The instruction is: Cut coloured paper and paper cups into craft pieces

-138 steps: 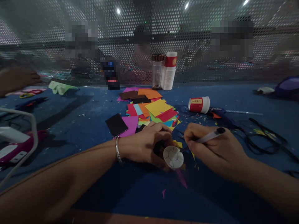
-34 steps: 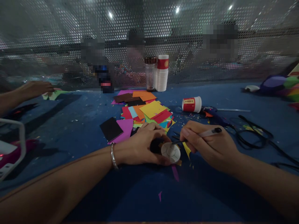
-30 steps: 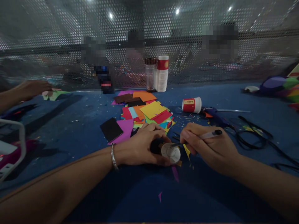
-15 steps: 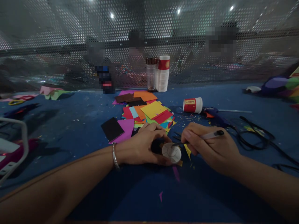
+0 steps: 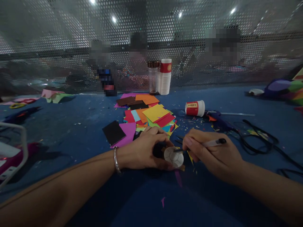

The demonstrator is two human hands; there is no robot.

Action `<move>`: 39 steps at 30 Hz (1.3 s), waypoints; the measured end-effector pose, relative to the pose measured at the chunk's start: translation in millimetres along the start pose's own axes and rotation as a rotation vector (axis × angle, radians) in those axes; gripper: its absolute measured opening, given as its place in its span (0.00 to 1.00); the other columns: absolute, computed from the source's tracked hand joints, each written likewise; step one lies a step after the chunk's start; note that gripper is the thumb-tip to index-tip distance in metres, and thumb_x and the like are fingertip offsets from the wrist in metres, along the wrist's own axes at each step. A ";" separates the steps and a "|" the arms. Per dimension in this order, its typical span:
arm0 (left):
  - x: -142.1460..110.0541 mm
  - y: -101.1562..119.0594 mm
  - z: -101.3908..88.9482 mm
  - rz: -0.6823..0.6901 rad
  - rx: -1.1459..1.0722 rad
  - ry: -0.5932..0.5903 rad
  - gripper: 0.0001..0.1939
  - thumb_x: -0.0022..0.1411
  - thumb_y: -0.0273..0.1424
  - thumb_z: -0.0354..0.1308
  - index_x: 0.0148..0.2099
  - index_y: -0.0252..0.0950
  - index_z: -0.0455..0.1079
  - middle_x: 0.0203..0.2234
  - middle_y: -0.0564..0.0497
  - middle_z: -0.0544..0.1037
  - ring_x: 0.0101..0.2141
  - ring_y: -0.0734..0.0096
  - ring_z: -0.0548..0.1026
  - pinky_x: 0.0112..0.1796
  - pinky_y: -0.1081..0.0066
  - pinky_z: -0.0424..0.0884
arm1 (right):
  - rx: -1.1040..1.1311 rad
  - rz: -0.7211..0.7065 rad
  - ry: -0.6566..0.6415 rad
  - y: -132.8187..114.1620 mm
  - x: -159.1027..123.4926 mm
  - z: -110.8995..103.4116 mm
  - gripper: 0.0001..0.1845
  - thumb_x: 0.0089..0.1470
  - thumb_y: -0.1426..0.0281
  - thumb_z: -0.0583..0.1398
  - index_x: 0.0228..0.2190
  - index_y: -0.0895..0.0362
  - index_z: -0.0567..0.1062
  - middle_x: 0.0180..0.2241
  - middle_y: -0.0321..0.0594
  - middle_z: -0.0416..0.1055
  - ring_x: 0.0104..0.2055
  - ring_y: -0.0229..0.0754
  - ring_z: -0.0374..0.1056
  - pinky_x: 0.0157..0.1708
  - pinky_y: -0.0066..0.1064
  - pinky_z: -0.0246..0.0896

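My left hand [image 5: 148, 148], a silver bangle at its wrist, grips a small round object with a white face [image 5: 174, 157]. Dark lines divide that face into sections like a ball pattern; the object's side is dark and mostly covered by my fingers. My right hand [image 5: 210, 151] pinches a pen [image 5: 213, 143] with a clear barrel and black end. The pen's tip rests on or just over the white face. Beside the right fingers, dark scissors-like blades [image 5: 179, 139] and a yellow paper scrap [image 5: 190, 157] are partly hidden.
Coloured paper sheets [image 5: 155, 113] lie ahead on the blue table. A red-and-white paper cup [image 5: 195, 108] is on its side by a glue gun [image 5: 220, 121] with a looping black cord [image 5: 255, 146]. A clear jar [image 5: 153, 78] and stacked cups [image 5: 165, 80] stand before a perforated screen.
The pen tip has shifted slightly lower on the white face along with my right hand. My left hand keeps its grip. The whole view has tilted slightly.
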State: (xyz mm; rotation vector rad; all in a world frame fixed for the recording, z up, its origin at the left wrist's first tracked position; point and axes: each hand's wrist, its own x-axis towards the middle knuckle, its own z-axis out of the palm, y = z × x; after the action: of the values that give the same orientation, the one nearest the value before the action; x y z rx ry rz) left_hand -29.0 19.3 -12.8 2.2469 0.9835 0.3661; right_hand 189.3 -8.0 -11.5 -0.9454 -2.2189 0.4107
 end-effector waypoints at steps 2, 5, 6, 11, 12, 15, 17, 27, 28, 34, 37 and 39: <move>0.1 -0.1 0.2 -0.007 0.003 -0.003 0.25 0.46 0.45 0.71 0.46 0.43 0.74 0.47 0.47 0.67 0.50 0.54 0.65 0.52 0.53 0.64 | -0.014 0.007 0.012 0.3 0.4 0.4 0.17 0.66 0.70 0.50 0.25 0.55 0.68 0.18 0.31 0.62 0.19 0.33 0.58 0.21 0.27 0.51; 0.1 0.1 0.4 -0.001 0.000 -0.002 0.24 0.47 0.45 0.71 0.45 0.44 0.74 0.47 0.47 0.68 0.50 0.54 0.65 0.52 0.53 0.64 | -0.006 0.004 0.026 0.3 0.9 1.0 0.17 0.66 0.70 0.50 0.25 0.55 0.67 0.18 0.31 0.62 0.19 0.33 0.58 0.21 0.27 0.52; 0.0 0.3 0.3 0.002 0.000 0.000 0.23 0.47 0.45 0.71 0.45 0.44 0.74 0.47 0.47 0.68 0.50 0.54 0.65 0.52 0.53 0.64 | 0.008 0.004 0.024 0.0 1.0 1.1 0.17 0.66 0.70 0.50 0.24 0.55 0.67 0.18 0.31 0.62 0.19 0.33 0.58 0.21 0.27 0.52; -0.3 1.0 0.2 -0.007 -0.006 0.006 0.24 0.45 0.43 0.72 0.45 0.43 0.74 0.47 0.48 0.68 0.49 0.55 0.65 0.53 0.53 0.63 | 0.031 0.029 0.011 -0.9 0.5 1.2 0.17 0.66 0.70 0.50 0.25 0.55 0.68 0.18 0.31 0.62 0.19 0.33 0.58 0.21 0.27 0.53; -0.3 0.9 0.2 -0.008 -0.006 0.006 0.24 0.45 0.43 0.72 0.45 0.44 0.74 0.47 0.48 0.68 0.49 0.55 0.65 0.53 0.53 0.63 | 0.020 0.031 0.014 -0.7 0.5 1.1 0.17 0.66 0.69 0.50 0.25 0.55 0.68 0.18 0.31 0.62 0.19 0.33 0.58 0.20 0.27 0.52; -0.3 -0.1 0.3 -0.003 -0.005 0.008 0.24 0.45 0.44 0.72 0.45 0.44 0.74 0.47 0.48 0.68 0.49 0.55 0.65 0.52 0.52 0.63 | -0.020 0.007 0.022 -0.1 0.8 1.3 0.17 0.66 0.69 0.49 0.25 0.55 0.68 0.18 0.31 0.63 0.19 0.33 0.58 0.21 0.27 0.52; -0.4 -0.9 0.3 0.008 -0.006 0.008 0.23 0.46 0.44 0.72 0.45 0.44 0.74 0.47 0.48 0.68 0.49 0.55 0.65 0.52 0.52 0.64 | -0.044 -0.031 0.024 0.1 1.0 1.7 0.16 0.66 0.70 0.50 0.25 0.55 0.67 0.18 0.31 0.63 0.19 0.33 0.59 0.21 0.27 0.52; -0.8 -0.6 0.6 0.006 -0.014 0.003 0.22 0.47 0.44 0.72 0.44 0.44 0.74 0.47 0.48 0.68 0.50 0.55 0.65 0.53 0.53 0.63 | -0.075 -0.052 0.022 -1.4 0.1 2.9 0.17 0.65 0.69 0.50 0.23 0.54 0.65 0.17 0.32 0.64 0.19 0.34 0.60 0.21 0.28 0.51; -0.8 -1.0 0.7 0.006 -0.015 0.006 0.23 0.47 0.44 0.71 0.45 0.44 0.74 0.47 0.48 0.69 0.50 0.55 0.65 0.53 0.53 0.62 | -0.062 -0.041 0.014 -1.8 -0.1 2.6 0.17 0.65 0.69 0.50 0.23 0.54 0.65 0.17 0.32 0.64 0.19 0.34 0.60 0.21 0.28 0.52; -1.0 -2.4 1.1 0.022 -0.018 0.012 0.22 0.47 0.44 0.71 0.44 0.44 0.74 0.47 0.48 0.68 0.50 0.55 0.65 0.52 0.52 0.63 | -0.027 -0.019 -0.001 -1.9 -0.4 0.9 0.18 0.65 0.69 0.49 0.23 0.54 0.66 0.17 0.32 0.64 0.19 0.34 0.59 0.21 0.27 0.52; -0.9 -1.8 0.9 0.007 -0.020 0.007 0.23 0.46 0.44 0.72 0.44 0.44 0.74 0.47 0.48 0.68 0.49 0.54 0.65 0.52 0.52 0.63 | -0.038 -0.025 0.007 -0.5 0.4 1.0 0.18 0.65 0.69 0.49 0.23 0.54 0.66 0.18 0.32 0.64 0.19 0.34 0.60 0.22 0.28 0.53; -0.8 -1.5 0.8 0.003 -0.020 0.006 0.23 0.46 0.43 0.72 0.44 0.44 0.74 0.47 0.48 0.68 0.49 0.54 0.65 0.52 0.52 0.63 | -0.047 -0.044 0.017 0.0 0.7 1.3 0.17 0.65 0.70 0.50 0.24 0.54 0.66 0.18 0.32 0.64 0.19 0.34 0.60 0.22 0.27 0.52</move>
State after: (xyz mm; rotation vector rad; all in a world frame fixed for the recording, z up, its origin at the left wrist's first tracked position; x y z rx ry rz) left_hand -30.0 19.1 -14.4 2.2311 0.9759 0.3821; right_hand 188.1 -7.6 -12.1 -0.9195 -2.2390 0.3301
